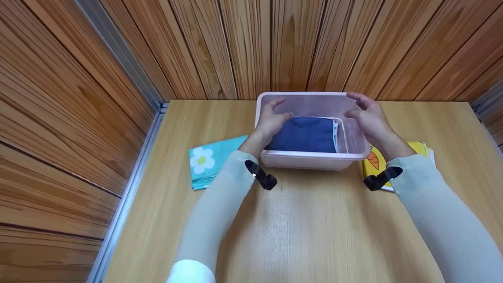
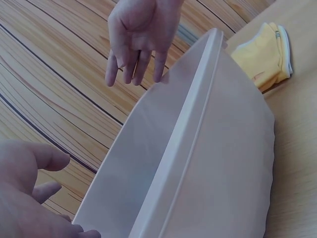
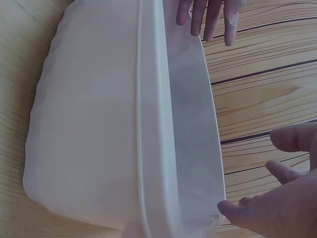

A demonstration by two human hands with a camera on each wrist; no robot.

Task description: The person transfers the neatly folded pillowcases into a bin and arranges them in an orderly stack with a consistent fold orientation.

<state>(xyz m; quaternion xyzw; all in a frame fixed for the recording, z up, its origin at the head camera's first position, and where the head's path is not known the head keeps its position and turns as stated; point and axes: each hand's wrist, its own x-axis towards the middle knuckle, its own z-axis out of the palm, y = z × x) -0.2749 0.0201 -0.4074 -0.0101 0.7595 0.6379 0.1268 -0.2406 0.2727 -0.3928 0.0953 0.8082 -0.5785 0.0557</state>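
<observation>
A pale pink plastic bin (image 1: 300,162) stands on the table with a dark blue folded cloth (image 1: 308,135) lying inside. My left hand (image 1: 271,122) hovers at the bin's left rim, thumb and fingers spread apart. At the opposite rim is my right hand (image 1: 371,120), also with spread fingers and holding nothing. In the left wrist view, both hands appear by the bin's upper edge with bare palms. The right wrist view shows the right fingers (image 3: 230,212) close to the rim; whether they touch it I cannot tell.
A teal folded cloth with a white flower (image 1: 201,160) lies left of the bin, partly under my left forearm. Right of it is a yellow cloth with a carrot print (image 1: 373,160), partly covered by my right wrist. A wooden plank wall (image 1: 251,47) rises behind the table.
</observation>
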